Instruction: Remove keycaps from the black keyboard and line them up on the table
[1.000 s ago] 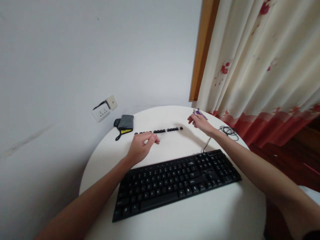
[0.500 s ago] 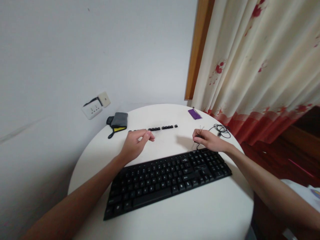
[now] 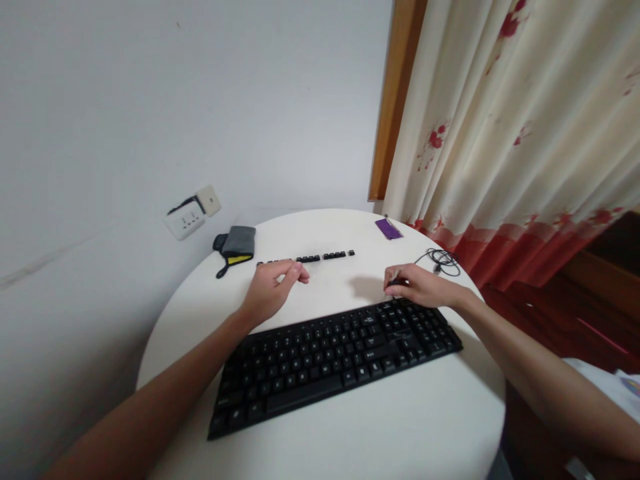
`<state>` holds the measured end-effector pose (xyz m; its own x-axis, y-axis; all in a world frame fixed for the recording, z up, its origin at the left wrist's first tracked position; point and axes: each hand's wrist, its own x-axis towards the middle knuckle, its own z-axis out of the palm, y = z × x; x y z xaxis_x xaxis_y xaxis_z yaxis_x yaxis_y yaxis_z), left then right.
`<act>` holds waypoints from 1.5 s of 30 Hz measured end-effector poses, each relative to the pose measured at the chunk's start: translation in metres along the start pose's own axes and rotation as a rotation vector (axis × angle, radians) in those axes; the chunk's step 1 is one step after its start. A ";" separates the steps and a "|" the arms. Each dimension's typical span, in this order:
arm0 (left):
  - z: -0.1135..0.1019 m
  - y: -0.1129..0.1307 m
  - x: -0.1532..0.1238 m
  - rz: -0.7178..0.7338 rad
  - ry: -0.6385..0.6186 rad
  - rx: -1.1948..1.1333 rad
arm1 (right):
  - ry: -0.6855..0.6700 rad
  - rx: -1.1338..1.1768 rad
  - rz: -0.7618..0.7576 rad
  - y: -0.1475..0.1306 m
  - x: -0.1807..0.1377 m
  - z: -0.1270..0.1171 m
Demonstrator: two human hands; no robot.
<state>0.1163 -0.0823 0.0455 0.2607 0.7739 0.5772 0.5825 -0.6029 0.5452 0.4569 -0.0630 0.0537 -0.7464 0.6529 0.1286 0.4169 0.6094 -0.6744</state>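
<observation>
A black keyboard [image 3: 325,360] lies at a slant across the round white table [image 3: 320,447]. Beyond its upper left part, my left hand [image 3: 273,287] is closed, thumb against the curled fingers; whatever they may hold is hidden. My right hand [image 3: 417,285] hovers at the keyboard's upper right edge, closed around a small dark keycap puller [image 3: 395,283] with thin wire prongs, mostly covered by the fingers. Behind my left hand a row of loose black keycaps [image 3: 334,255] stretches across the table, its left part partly hidden by that hand.
A grey and yellow cloth pouch [image 3: 240,241] with a loop sits at the back left. A purple packet [image 3: 389,229] lies at the back right, near a coiled black cable [image 3: 443,260]. Wall sockets [image 3: 185,220] are at the left, and a curtain [image 3: 480,133] hangs at the right.
The wire prongs that stuck up above my right hand no longer show there; the puller has turned within the fingers. My left hand and the keyboard stay nearly in place.
</observation>
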 end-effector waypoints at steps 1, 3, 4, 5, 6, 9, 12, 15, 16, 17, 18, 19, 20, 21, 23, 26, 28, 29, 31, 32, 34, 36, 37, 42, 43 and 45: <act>0.000 0.000 0.000 -0.003 0.001 -0.002 | -0.013 -0.007 -0.001 0.000 0.001 0.000; 0.000 0.000 0.000 -0.007 0.000 -0.004 | -0.031 -0.017 -0.006 0.001 0.003 0.002; 0.000 0.000 0.000 -0.007 0.002 -0.005 | -0.029 -0.019 -0.009 0.001 0.003 0.003; -0.001 0.001 0.000 -0.007 0.001 -0.007 | -0.017 -0.023 -0.010 0.002 0.003 0.005; -0.001 0.001 0.000 -0.006 0.003 -0.009 | 0.003 -0.029 -0.008 0.004 0.003 0.007; -0.001 0.002 0.001 -0.006 0.008 -0.020 | 0.059 -0.055 0.038 0.009 0.002 0.013; 0.000 0.004 0.001 0.002 0.012 -0.023 | 0.078 -0.026 0.128 0.017 0.000 0.021; 0.002 0.005 0.001 0.010 0.006 -0.024 | 0.123 0.013 0.209 0.024 0.000 0.030; 0.002 0.005 0.001 0.011 0.005 -0.027 | 0.151 0.013 0.228 0.025 0.000 0.033; 0.002 0.004 0.001 0.012 0.003 -0.030 | 0.186 0.010 0.245 0.026 0.001 0.036; 0.003 0.004 0.001 0.013 0.002 -0.032 | 0.220 0.006 0.260 0.027 0.002 0.038; 0.003 0.004 0.001 0.015 -0.003 -0.033 | 0.249 0.006 0.276 0.028 0.003 0.041; 0.003 0.004 0.001 0.018 -0.007 -0.033 | 0.269 0.011 0.291 0.029 0.005 0.043; 0.003 0.003 0.001 0.020 -0.012 -0.034 | 0.283 0.021 0.304 0.031 0.006 0.045; 0.004 0.003 0.001 0.020 -0.018 -0.037 | 0.293 0.052 0.323 0.035 0.009 0.046; 0.004 0.003 0.000 0.017 -0.024 -0.050 | 0.331 0.128 0.346 0.042 0.010 0.044; 0.005 0.003 0.000 0.019 -0.027 -0.058 | 0.393 0.181 0.362 0.044 0.011 0.039; 0.005 0.002 0.000 0.022 -0.031 -0.060 | 0.428 0.202 0.363 0.043 0.012 0.035; 0.006 0.001 0.000 0.030 -0.047 -0.064 | 0.496 0.233 0.355 0.034 0.018 0.029; 0.007 0.001 0.000 0.035 -0.057 -0.064 | 0.529 0.245 0.345 0.028 0.022 0.027; 0.008 0.001 0.000 0.040 -0.073 -0.064 | 0.575 0.271 0.319 0.011 0.035 0.027; 0.010 0.002 0.000 0.045 -0.084 -0.071 | 0.571 0.309 0.277 -0.008 0.049 0.033; 0.011 0.004 0.000 0.052 -0.089 -0.079 | 0.557 0.338 0.256 -0.017 0.057 0.038; 0.016 0.009 -0.006 0.097 -0.169 -0.129 | 0.521 0.482 0.177 -0.040 0.085 0.078; 0.017 0.009 -0.007 0.105 -0.201 -0.140 | 0.528 0.497 0.169 -0.041 0.087 0.085; 0.019 0.010 -0.008 0.122 -0.252 -0.154 | 0.541 0.526 0.167 -0.040 0.089 0.096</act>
<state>0.1345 -0.0911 0.0346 0.5152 0.7062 0.4856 0.4170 -0.7015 0.5779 0.3240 -0.0723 0.0222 -0.2812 0.9288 0.2415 0.0991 0.2784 -0.9553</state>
